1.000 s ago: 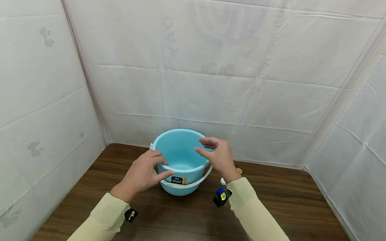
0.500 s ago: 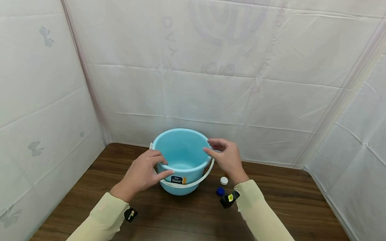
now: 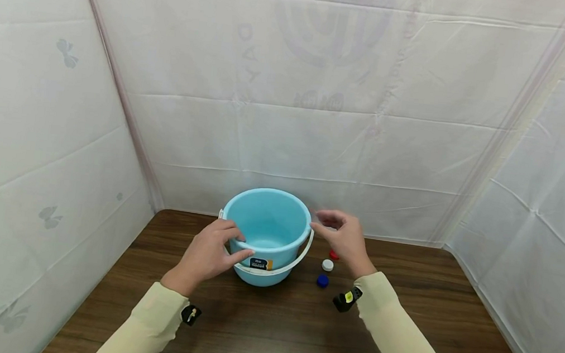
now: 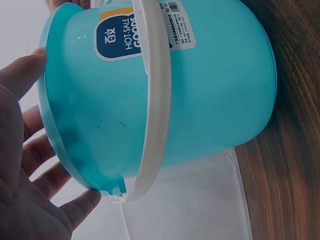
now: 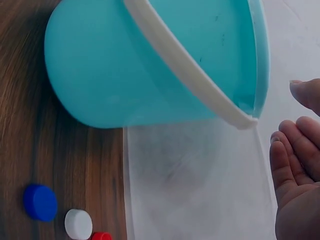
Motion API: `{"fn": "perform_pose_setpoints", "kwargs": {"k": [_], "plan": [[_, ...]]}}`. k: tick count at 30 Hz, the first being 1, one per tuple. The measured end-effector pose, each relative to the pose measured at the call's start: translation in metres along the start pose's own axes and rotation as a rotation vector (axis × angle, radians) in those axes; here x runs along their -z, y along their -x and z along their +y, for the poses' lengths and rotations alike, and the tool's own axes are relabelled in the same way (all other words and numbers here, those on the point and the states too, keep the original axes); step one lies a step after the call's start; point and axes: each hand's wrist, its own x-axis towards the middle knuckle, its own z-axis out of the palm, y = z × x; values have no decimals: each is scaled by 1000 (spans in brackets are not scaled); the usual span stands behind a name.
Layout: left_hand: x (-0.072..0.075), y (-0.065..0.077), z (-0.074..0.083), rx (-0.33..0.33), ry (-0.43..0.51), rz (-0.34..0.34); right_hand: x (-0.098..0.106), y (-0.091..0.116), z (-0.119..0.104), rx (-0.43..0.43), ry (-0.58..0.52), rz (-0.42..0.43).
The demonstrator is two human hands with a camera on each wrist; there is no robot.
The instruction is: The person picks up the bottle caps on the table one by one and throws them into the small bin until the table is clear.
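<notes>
A light blue bucket [image 3: 267,225] stands upright on the table near the back wall, its white handle [image 4: 157,100] hanging down at the front. My left hand [image 3: 207,251] holds the near left rim, thumb outside and fingers over the edge. To the right of the rim, my right hand [image 3: 342,238] is in the air with loosely bent fingers; the right wrist view shows nothing in it. On the table right of the bucket lie a blue cap [image 3: 322,281], a white cap [image 3: 327,265] and a red cap [image 3: 334,255], the red one partly hidden by my right hand.
The brown wooden table [image 3: 259,331] is bounded by a white sheet wall [image 3: 285,143] at the back and further sheets at left and right. A printed label [image 4: 117,37] is on the bucket's front.
My right hand has moved rightward from above the bucket's mouth to beyond its rim, uncovering the caps on the table. The left hand and the bucket have stayed put.
</notes>
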Motion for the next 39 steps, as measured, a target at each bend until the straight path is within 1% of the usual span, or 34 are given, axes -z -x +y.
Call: {"fn": "perform_pose_setpoints", "kwargs": {"k": [6, 10, 18, 24, 32, 39], "plan": [[0, 0, 0, -4, 3, 4, 6, 6, 9, 4, 5, 3], [0, 0, 0, -6, 5, 5, 8, 9, 15, -10, 23, 7], [0, 0, 0, 2, 10, -3, 9, 15, 29, -12, 25, 19], [1, 1, 0, 3, 9, -7, 9, 22, 39, -53, 19, 19], [0, 0, 0, 3, 12, -9, 7, 31, 55, -95, 53, 28], [0, 0, 0, 6, 12, -11, 3, 39, 72, -112, 89, 1]]}}
